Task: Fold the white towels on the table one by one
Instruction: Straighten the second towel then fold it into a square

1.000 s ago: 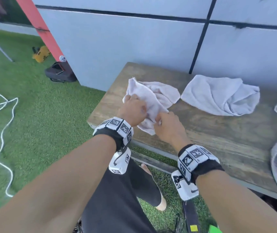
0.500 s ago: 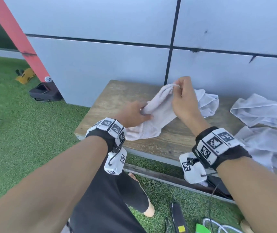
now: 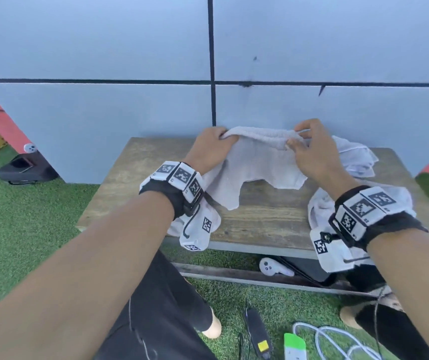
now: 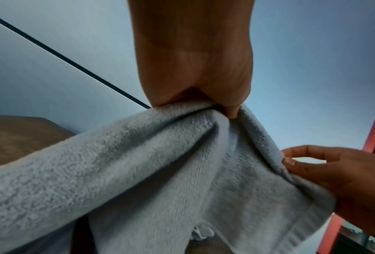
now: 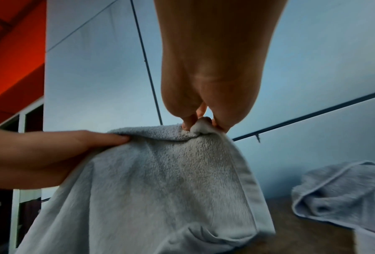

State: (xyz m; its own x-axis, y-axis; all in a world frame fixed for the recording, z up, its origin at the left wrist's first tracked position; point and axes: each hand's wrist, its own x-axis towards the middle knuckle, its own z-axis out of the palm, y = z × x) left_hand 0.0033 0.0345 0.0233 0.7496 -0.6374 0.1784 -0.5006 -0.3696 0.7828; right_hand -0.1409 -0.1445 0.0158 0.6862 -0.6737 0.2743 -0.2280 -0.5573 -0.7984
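Both hands hold one white towel (image 3: 257, 162) up over the wooden counter (image 3: 265, 219). Left hand (image 3: 209, 149) grips the towel's top edge at its left end, fingers curled round the bunched cloth; left wrist view shows the fingers (image 4: 229, 103) dug into a fold. Right hand (image 3: 315, 149) pinches the same top edge further right, thumb and fingertips closed on a small tuck of fabric, clear in the right wrist view (image 5: 201, 123). The edge stretches between the two hands, slightly sagging. The rest of the towel hangs down, and its lower left part seems to rest on the counter near the left wrist, partly hidden by the wristband.

Second towel (image 3: 354, 157) lies crumpled on the counter behind the right hand, by the grey wall (image 3: 130, 48). Third towel (image 3: 320, 211) lies bunched at the counter's right front, under the right wrist. Green turf (image 3: 26, 229) surrounds the counter; a white controller (image 3: 270, 267) sits on the lower shelf.
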